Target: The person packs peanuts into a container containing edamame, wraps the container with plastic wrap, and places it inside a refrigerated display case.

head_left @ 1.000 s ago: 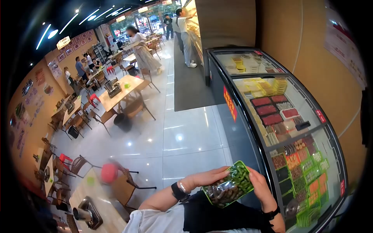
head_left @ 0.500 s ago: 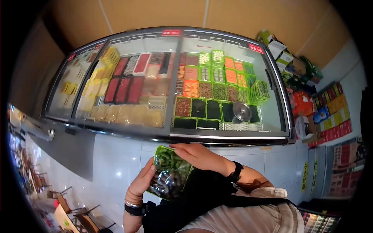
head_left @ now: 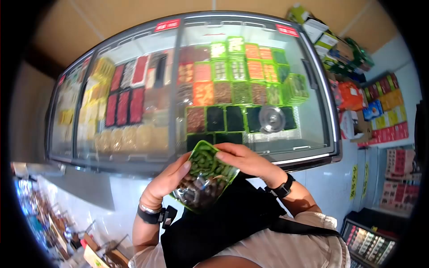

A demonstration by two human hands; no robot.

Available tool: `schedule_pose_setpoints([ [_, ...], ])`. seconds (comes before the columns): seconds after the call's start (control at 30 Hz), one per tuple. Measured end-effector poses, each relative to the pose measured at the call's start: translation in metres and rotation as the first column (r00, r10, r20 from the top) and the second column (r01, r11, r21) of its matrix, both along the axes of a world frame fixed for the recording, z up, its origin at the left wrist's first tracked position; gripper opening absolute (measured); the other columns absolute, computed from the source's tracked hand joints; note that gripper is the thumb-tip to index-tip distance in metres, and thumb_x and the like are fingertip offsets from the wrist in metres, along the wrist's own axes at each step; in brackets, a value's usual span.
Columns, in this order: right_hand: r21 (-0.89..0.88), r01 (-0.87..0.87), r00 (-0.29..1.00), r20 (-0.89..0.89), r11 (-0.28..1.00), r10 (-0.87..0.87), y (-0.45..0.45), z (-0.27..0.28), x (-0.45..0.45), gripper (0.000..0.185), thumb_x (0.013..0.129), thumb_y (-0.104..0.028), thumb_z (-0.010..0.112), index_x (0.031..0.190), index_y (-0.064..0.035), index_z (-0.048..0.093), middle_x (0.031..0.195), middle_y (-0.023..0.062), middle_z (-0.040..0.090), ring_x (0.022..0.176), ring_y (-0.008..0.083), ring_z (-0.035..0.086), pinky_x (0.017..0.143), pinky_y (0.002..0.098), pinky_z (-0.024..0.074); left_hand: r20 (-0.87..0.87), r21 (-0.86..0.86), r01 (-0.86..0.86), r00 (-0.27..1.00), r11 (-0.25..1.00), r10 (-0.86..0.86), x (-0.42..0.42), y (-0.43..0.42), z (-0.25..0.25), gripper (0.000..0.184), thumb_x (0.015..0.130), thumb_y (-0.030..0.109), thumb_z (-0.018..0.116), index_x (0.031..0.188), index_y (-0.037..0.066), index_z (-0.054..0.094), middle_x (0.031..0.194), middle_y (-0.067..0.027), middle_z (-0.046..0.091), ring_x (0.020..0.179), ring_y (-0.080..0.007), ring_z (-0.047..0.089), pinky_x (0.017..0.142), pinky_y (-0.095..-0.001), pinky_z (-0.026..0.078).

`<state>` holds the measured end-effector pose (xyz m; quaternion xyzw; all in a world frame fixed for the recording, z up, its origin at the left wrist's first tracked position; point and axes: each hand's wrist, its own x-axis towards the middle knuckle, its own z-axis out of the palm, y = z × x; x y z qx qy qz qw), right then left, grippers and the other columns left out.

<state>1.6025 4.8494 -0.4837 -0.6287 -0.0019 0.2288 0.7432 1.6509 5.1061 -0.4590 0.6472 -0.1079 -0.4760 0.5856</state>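
In front of my body I hold a green-rimmed tray (head_left: 206,176) under shiny clear wrap. Green pods that look like edamame (head_left: 204,161) fill its far part, and dark brown pieces (head_left: 196,192), too blurred to name, fill the near part. My left hand (head_left: 172,175) grips the left side, thumb on the upper edge. My right hand (head_left: 239,157) holds the far right side, its thumb over the wrap and the other fingers partly hidden behind the tray. The tray is tilted toward me, just before the front edge of a glass-topped display freezer (head_left: 295,163).
Inside the freezer are several green trays of food (head_left: 241,93), dark red packs (head_left: 124,107) and a round metal lid (head_left: 272,119). Boxes (head_left: 326,42) and an orange bag (head_left: 351,94) stand at its right. Chairs and tables (head_left: 96,257) are at the lower left.
Both hands have brought the tray up and slightly right, nearer the freezer. My right hand has moved from lying flat along the tray's top edge to gripping its right side.
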Motion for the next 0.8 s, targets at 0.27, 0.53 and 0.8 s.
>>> schedule_pose_setpoints([
  [0.27,0.041,0.218,0.973,0.061,0.975,-0.221,-0.062,-0.010,-0.013,0.042,0.101,-0.026,0.052,0.132,0.0026,0.051,0.115,0.0065,0.063,0.105,0.0106,0.055,0.092,0.0264,0.0443,0.117,0.008,0.130,0.985,0.992,-0.130,0.038,-0.072,0.002,0.054,0.104,0.033,0.040,0.145,-0.001,0.034,0.111,-0.0099,0.061,0.094,-0.0151,0.060,0.083,-0.0279,0.048],
  [0.53,-0.204,0.450,0.889,0.003,0.870,-0.459,-0.094,-0.006,-0.054,0.043,0.102,-0.029,0.051,0.132,0.0011,0.053,0.113,0.0061,0.064,0.102,0.0097,0.055,0.091,0.0252,0.0442,-0.023,-0.153,0.083,0.996,0.985,-0.087,0.034,-0.111,-0.037,0.045,0.104,0.026,0.043,0.138,-0.004,0.045,0.125,-0.0095,0.060,0.114,-0.0149,0.054,0.100,-0.0275,0.041],
  [0.8,-0.374,0.488,0.867,0.110,0.788,-0.485,-0.183,-0.022,-0.046,0.048,0.101,-0.043,0.046,0.131,-0.0053,0.055,0.116,0.0041,0.064,0.099,0.0126,0.060,0.078,0.0278,0.0484,-0.009,-0.163,-0.057,0.998,0.985,0.056,0.015,-0.132,-0.052,0.046,0.105,0.028,0.040,0.137,-0.004,0.046,0.124,-0.0096,0.060,0.113,-0.0149,0.055,0.100,-0.0277,0.042],
])
